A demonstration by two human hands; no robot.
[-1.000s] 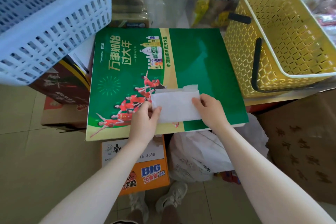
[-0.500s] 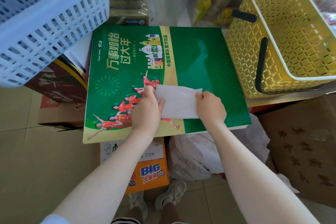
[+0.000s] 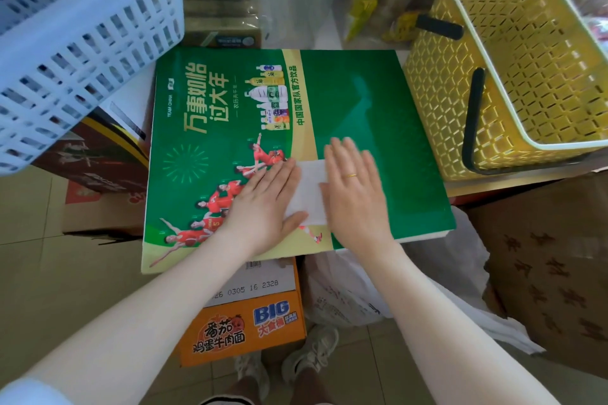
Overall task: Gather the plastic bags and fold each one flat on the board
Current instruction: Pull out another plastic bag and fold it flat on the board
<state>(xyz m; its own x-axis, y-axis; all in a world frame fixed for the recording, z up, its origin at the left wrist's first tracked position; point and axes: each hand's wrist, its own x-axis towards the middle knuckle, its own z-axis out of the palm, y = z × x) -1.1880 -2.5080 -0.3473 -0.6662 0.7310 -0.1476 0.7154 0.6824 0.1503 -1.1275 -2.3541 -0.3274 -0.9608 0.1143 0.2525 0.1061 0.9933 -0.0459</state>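
Note:
A folded white plastic bag lies flat near the front edge of the green printed board. My left hand lies palm down with straight fingers on the bag's left part. My right hand, a gold ring on one finger, presses flat on the bag's right part and covers most of it; its fingers are motion-blurred. Only a narrow strip of the bag shows between the two hands. More crumpled white plastic bags sit below the board's front edge, on the floor side.
A yellow basket with black handles stands right of the board. A pale blue basket hangs over the upper left. Cardboard boxes surround the board: an orange one below, a brown one at right. Packaged goods lie behind.
Both hands let go of the bag's edges and opened flat on top of it. The bag now lies smaller and flatter under the palms.

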